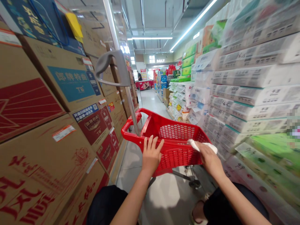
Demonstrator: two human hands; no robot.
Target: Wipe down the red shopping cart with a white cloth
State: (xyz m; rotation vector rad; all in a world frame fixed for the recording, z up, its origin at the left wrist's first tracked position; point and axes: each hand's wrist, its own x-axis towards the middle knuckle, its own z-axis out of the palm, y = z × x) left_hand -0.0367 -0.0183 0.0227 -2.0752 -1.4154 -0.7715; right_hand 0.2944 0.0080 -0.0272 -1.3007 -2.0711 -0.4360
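A red plastic shopping cart (178, 159) stands sideways in front of me, its basket open at the top. My left hand (152, 156) rests on the cart's near rim close to the handle end, fingers spread and holding nothing. On the same rim, farther right, my right hand (209, 159) presses a white cloth (212, 147) against the red plastic. Part of the cloth sticks out on both sides of the hand, and the fingers are partly hidden behind it.
Cardboard cartons (58, 150) are stacked along the left. A metal pole with a grey handle (117, 68) rises behind the cart's push bar. Packs of tissue paper (253, 90) pile up on the right. The tiled aisle floor (150, 98) runs on beyond the cart.
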